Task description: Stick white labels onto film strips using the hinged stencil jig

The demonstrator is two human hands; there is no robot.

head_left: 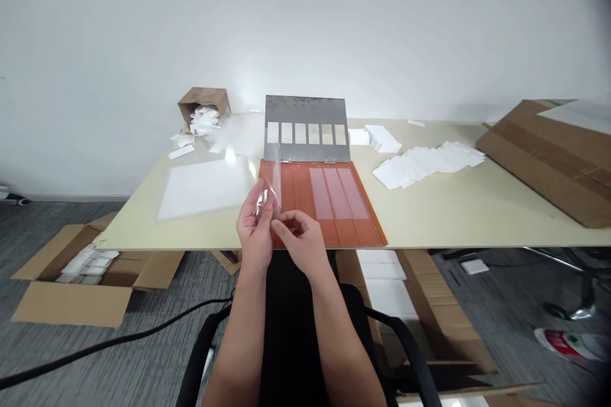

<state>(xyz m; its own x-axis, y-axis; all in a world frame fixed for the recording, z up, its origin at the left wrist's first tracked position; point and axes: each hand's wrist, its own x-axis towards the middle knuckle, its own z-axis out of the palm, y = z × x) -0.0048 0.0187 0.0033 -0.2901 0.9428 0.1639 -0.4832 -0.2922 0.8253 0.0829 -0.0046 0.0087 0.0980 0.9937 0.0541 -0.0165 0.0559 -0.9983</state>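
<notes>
My left hand (255, 229) grips a clear plastic film (273, 181) that stands up above the fingers and curls near the thumb. Beside it, my right hand (303, 238) has its thumb and index finger pinched together at the film's lower edge; what lies between the tips is too small to make out. Both hands are over the front left of an orange slotted board (372, 229). Three translucent strips (337, 194) lie in its right-hand slots. Hinged behind the board, a grey metal lid (305, 108) stands raised with a row of several pale rectangles.
Clear sheets (205, 187) lie on the table's left, before a small carton (224, 98) of white pieces. White cards (427, 162) are spread to the right, near a large cardboard box (554, 152). Open boxes stand on the floor, one at left (71, 305) and one below the table (443, 318).
</notes>
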